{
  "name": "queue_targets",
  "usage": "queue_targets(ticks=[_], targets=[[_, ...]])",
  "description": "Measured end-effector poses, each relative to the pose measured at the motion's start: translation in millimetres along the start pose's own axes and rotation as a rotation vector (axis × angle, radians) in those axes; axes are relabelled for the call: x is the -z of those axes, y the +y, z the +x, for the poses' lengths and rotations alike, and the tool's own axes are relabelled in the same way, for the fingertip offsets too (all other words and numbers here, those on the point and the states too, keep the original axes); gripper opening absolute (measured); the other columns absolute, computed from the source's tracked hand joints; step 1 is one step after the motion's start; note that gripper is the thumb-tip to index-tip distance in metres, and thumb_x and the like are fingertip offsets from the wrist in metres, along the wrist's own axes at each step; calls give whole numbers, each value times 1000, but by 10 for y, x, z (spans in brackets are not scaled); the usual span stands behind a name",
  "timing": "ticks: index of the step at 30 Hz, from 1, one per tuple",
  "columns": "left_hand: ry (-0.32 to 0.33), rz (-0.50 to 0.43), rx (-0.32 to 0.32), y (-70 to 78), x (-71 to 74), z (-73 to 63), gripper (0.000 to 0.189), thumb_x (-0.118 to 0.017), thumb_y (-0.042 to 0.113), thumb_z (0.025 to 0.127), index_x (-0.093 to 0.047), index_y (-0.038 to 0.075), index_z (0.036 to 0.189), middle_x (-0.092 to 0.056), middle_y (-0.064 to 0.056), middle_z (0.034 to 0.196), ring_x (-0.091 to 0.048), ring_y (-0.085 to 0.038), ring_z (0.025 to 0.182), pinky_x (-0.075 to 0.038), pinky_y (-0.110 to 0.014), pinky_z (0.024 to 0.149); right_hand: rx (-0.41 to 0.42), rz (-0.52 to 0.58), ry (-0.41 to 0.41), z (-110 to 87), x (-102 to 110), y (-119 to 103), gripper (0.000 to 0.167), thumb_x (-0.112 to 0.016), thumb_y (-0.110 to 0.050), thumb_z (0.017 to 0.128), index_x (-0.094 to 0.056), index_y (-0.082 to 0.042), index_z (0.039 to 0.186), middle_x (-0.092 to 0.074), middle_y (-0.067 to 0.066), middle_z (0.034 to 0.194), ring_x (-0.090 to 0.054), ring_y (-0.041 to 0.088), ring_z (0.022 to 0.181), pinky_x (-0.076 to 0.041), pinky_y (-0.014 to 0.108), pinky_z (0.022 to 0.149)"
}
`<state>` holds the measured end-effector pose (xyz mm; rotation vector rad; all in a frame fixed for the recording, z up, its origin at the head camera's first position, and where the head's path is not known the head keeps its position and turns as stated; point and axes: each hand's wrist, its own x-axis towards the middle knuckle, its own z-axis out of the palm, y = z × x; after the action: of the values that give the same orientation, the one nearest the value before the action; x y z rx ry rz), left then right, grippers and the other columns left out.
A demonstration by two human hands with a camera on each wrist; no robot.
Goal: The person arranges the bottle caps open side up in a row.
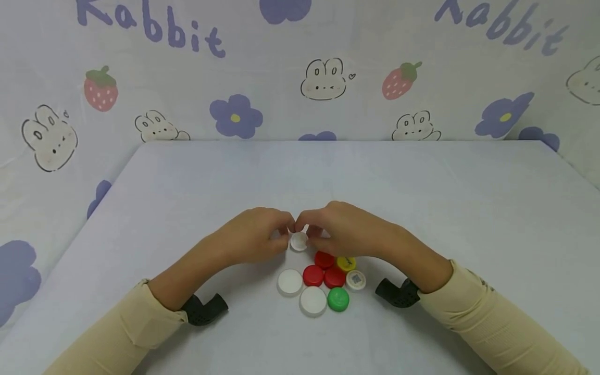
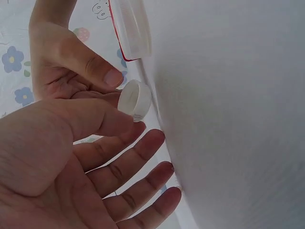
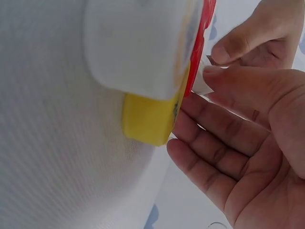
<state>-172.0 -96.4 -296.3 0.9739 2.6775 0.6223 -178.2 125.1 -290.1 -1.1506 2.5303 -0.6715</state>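
Rabbit-print cloth [image 1: 356, 31] behind, white table [image 1: 300, 177] in front. We've got the small cap [image 1: 298, 241] on the table between the left hand [image 1: 255, 235] and right hand [image 1: 349, 229], just past the red caps [image 1: 313, 275]. It's round and squat: hollow side looks up, axis near upright, broad way roughly level. Thumb and forefinger of each hand curl round its edge; other fingers reach out loosely. How firm the grip, we can't tell. Yellow cap [image 1: 346, 263], white caps [image 1: 290, 282] and green cap [image 1: 338, 299] sit nearer the person.
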Motion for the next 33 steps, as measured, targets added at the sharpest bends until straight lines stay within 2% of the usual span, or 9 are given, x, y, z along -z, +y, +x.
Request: queue_targets(ticks=[9, 12, 20, 29, 33], targets=[[-19, 26, 53, 25, -22, 7, 34, -81, 21, 86, -71, 10, 116, -69, 2, 99, -62, -20, 100, -51, -39, 91, -52, 24, -16, 6, -5, -8, 30, -75, -5, 92, -70, -10, 121, -76, -1, 104, -71, 13, 97, -57, 32, 88], [-6, 53, 67, 40, -33, 5, 32, -83, 22, 85, -72, 11, 113, -68, 2, 96, -61, -20, 96, -51, -37, 88, -58, 15, -23, 6, -3, -14, 27, -75, -6, 92, -70, -10, 118, -76, -2, 103, -71, 13, 97, -57, 32, 88], [27, 114, 97, 47, -61, 13, 26, -82, 25, 86, -75, 10, 106, -68, 2, 91, -62, -18, 88, -52, -33, 80, 1, -26, -12, 13, -3, -10, 16, -73, -4, 91, -72, -12, 105, -72, -6, 96, -67, 12, 94, -56, 32, 87], [60, 175, 168, 44, -52, 30, 29, -80, 27, 88, -75, 9, 109, -70, -1, 92, -63, -19, 85, -54, -34, 77, -22, -39, -17, 27, -10, 2, 34, -72, -7, 93, -68, -8, 128, -71, 1, 120, -66, 20, 110, -55, 36, 94], [71, 190, 182, 28, -39, 22, 28, -80, 26, 88, -74, 8, 109, -71, -2, 93, -64, -20, 85, -53, -34, 75, -19, -35, -20, 30, -22, -1, 37, -71, -7, 94, -66, -7, 131, -70, 3, 121, -66, 20, 108, -55, 37, 94]])
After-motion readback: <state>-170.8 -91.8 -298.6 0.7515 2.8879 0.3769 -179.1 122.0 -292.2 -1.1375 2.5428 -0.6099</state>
